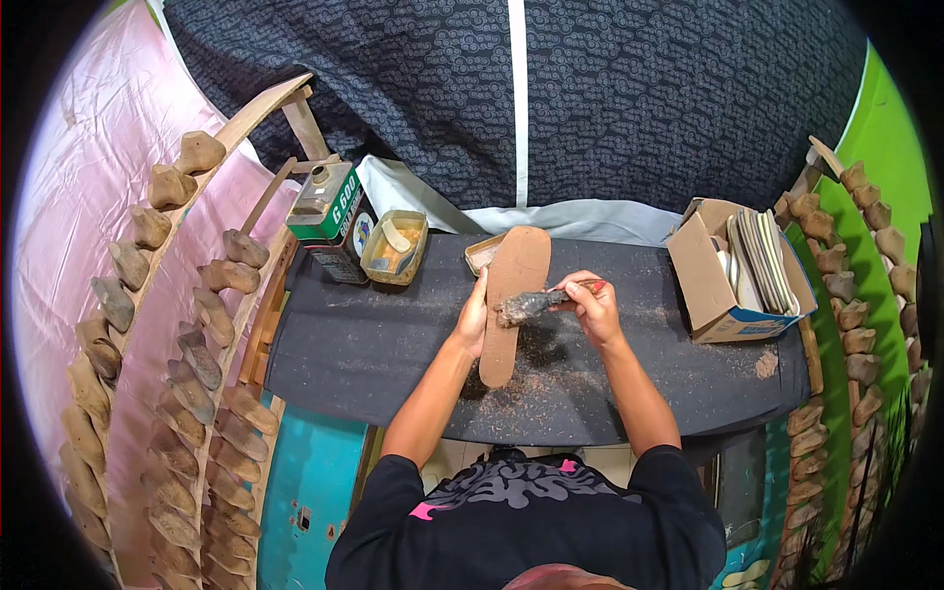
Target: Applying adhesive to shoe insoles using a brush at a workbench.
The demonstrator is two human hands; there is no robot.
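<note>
My left hand (473, 320) grips the left edge of a long brown shoe sole (523, 258), held upright lengthwise above the table. Most of that hand's fingers are hidden behind the sole. In my right hand (596, 313) is a worn brush (536, 306) with a dark, crusted body and a bit of red at the handle end. Its bristle end lies against the middle of the sole's face. Behind the sole's upper left edge, a small shallow tray (480, 255) is partly covered.
Brown crumbs lie scattered over the dark-covered table (393, 339). At the back left stand a green and white metal can (329, 218) and a yellowish tub (395, 252). A cardboard box (703, 270) of insoles (762, 261) sits right. Racks of wooden shoe lasts (202, 354) flank both sides.
</note>
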